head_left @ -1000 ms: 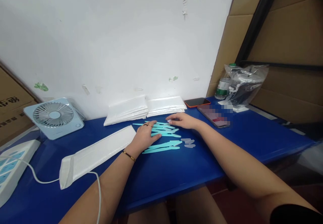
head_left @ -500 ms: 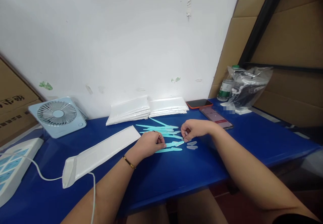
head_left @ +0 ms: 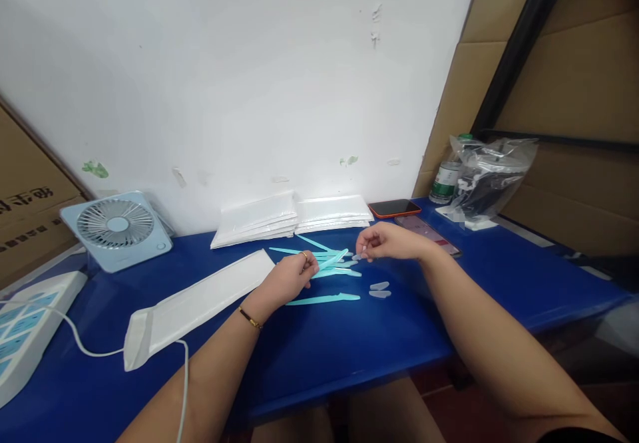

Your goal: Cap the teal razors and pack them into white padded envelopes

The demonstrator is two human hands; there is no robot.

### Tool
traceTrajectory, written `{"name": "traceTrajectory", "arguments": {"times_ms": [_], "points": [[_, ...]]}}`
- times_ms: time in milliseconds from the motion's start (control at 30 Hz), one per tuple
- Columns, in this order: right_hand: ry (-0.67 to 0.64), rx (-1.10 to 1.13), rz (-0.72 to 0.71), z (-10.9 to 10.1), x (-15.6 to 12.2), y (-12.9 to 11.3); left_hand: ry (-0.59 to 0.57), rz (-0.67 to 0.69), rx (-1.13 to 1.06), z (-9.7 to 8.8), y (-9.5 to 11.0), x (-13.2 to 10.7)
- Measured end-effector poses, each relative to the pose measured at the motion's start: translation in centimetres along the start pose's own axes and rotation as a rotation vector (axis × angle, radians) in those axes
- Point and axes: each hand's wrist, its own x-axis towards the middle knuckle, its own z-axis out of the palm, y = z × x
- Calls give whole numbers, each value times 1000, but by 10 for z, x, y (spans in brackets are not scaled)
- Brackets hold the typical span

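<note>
My left hand [head_left: 294, 273] pinches a teal eyebrow razor [head_left: 333, 261], its blade end tilted up and to the right. Beneath it several more teal razors lie in a loose fan, partly covered by my fingers. Closer to me, a single razor [head_left: 329, 299] lies apart on the blue tabletop. My right hand [head_left: 382, 240] is closed at the fingertips on a small clear blade cap [head_left: 357, 256], just right of the held razor's tip. Two more clear caps [head_left: 380, 289] lie below that hand.
A long white padded mailer [head_left: 210, 296] lies left of the razors. Stacks of white mailers [head_left: 254, 220] rest against the wall. Two phones, one with an orange edge [head_left: 394, 208], are at the right rear. A blue fan [head_left: 117, 230] and a white cable [head_left: 186, 376] are left.
My left hand has lifted the razor and swung its tip upward, away from the table. My right hand has drawn back slightly upward, with a clear cap now visible in its fingers.
</note>
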Motion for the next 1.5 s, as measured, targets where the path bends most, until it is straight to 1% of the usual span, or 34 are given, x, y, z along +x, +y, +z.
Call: {"name": "traceTrajectory", "arguments": {"times_ms": [133, 200, 333, 433, 600, 767, 833, 933, 1000, 1067, 1133, 1167, 1200, 1267, 1367, 1433, 1500], "points": [[220, 52, -115, -1, 5, 6, 5, -4, -116, -5, -4, 2], [293, 72, -187, -1, 7, 8, 28, 12, -151, -7, -6, 3], [351, 68, -266, 2, 10, 9, 44, 22, -173, -9, -8, 5], [359, 37, -305, 6, 12, 8, 44, 20, -173, -9, -7, 5], [324, -29, -365, 18, 17, 1, 44, 45, -156, -8, -3, 4], [280, -70, -371, 32, 26, 3, 50, 63, -90, -7, -3, 6], [286, -52, -337, 32, 27, 6, 72, 38, -20, -7, -6, 7], [247, -100, -250, 22, 22, 9, 145, -4, 129, -8, -12, 8], [134, -235, -171, 12, 13, 8, 187, -15, 206, -9, -15, 9], [-38, -365, -67, 3, 4, 4, 224, -23, 250, -9, -16, 9], [-187, -430, 35, -1, -3, 0, 264, -40, 280, -9, -16, 8], [-229, -447, 71, -1, -4, -2, 287, -49, 293, -9, -16, 8], [-243, -457, 93, 0, -5, -3, 307, -52, 302, -10, -15, 8], [-225, -464, 103, 3, -4, -4, 343, -35, 310, -10, -13, 7], [-158, -429, 79, 5, 0, -1, 391, 26, 294, -11, -10, 6], [-114, -318, 69, 6, 2, 1, 424, 59, 278, -11, -7, 5], [-67, -143, 57, 7, 3, 1, 449, 82, 262, -10, -5, 5]]}}
